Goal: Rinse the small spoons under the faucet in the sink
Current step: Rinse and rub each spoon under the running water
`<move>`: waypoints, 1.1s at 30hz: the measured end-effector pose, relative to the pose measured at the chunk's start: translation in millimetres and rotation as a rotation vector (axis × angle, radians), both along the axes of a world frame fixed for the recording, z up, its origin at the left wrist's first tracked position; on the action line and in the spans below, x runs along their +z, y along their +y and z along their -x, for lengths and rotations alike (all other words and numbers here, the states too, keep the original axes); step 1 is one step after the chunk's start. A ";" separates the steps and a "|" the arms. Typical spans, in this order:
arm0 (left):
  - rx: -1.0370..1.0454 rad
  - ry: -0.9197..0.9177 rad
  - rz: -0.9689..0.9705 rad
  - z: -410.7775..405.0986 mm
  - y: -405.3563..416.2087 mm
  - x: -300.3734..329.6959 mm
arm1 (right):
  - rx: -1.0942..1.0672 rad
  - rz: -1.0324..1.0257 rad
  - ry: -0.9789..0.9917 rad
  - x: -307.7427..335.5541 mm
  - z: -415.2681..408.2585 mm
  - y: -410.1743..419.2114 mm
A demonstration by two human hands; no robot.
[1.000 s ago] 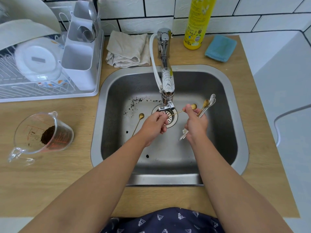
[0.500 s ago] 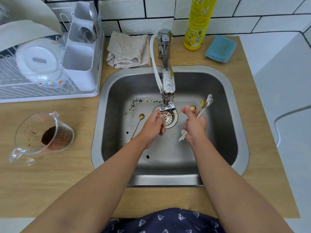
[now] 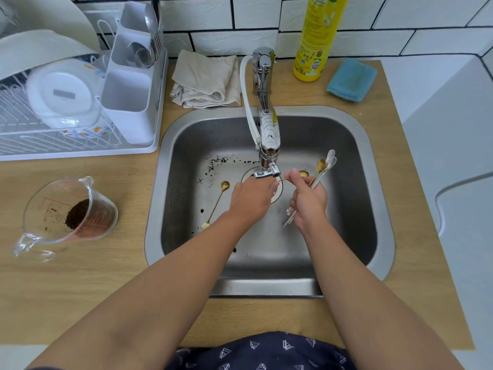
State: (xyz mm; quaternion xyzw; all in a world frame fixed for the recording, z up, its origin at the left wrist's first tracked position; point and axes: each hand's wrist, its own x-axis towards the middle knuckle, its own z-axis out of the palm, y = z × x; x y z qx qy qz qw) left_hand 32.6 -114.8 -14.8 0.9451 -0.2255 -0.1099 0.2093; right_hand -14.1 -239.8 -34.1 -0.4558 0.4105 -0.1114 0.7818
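Note:
In the steel sink (image 3: 384,209), my right hand (image 3: 309,201) grips a bundle of small spoons (image 3: 324,166), gold and white, whose bowls stick out up and to the right. Its thumb and forefinger also pinch a thin gold spoon (image 3: 302,174) that lies level under the faucet (image 3: 268,134) outlet. My left hand (image 3: 250,198) is at the handle end of that spoon, over the drain, fingers curled on it. Another gold spoon (image 3: 217,202) lies loose on the sink floor at the left. No water stream is clearly visible.
Dark coffee grounds speckle the sink floor (image 3: 213,166). A measuring jug with grounds (image 3: 69,214) stands on the wooden counter at left. Behind are a dish rack (image 3: 80,102), a folded cloth (image 3: 206,78), a yellow soap bottle (image 3: 316,38) and a blue sponge (image 3: 352,80).
Both hands stay under the faucet with the thin gold spoon between them. The left hand has shifted slightly up and right along the handle.

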 end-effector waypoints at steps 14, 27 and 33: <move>-0.033 0.412 0.197 23.9 62.5 -9.7 | 0.388 0.062 -0.010 -7.0 1.4 13.4; 0.189 0.694 0.402 46.3 73.2 -3.1 | 0.573 0.287 0.062 -14.5 -0.2 23.4; 0.338 0.941 0.515 45.4 73.2 3.9 | 0.544 0.297 0.065 -9.5 0.6 27.6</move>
